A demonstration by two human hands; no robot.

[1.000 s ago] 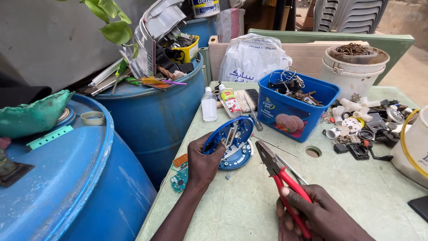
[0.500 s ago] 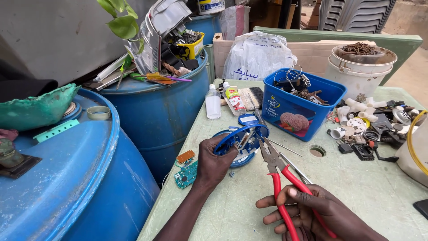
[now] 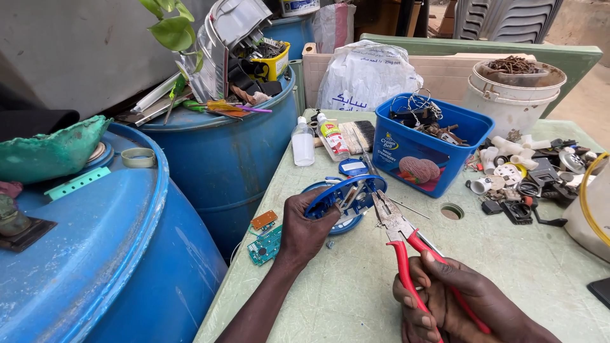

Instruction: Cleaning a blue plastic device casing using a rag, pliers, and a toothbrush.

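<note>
The left hand (image 3: 306,230) grips a round blue device casing (image 3: 346,195) at its 8 o'clock edge, fingers curled over the rim, holding it tilted up from the pale green table (image 3: 356,298) near the centre of the view. The right hand (image 3: 467,303) is wrapped tight around the red handles of a pair of pliers (image 3: 406,241); the pliers' nose points toward 11 o'clock and meets the open inside of the casing at its 3 o'clock side, jaws nearly closed, though what they pinch is too small to tell. Two small circuit boards (image 3: 265,236) lie on the table at 9 o'clock of the left hand. A blue plastic tub (image 3: 432,152) of metal bits sits at 1 o'clock of the casing, a small clear bottle (image 3: 304,143) at 11 o'clock, and large blue barrels (image 3: 127,254) stand beyond the table's 9 o'clock edge
</note>
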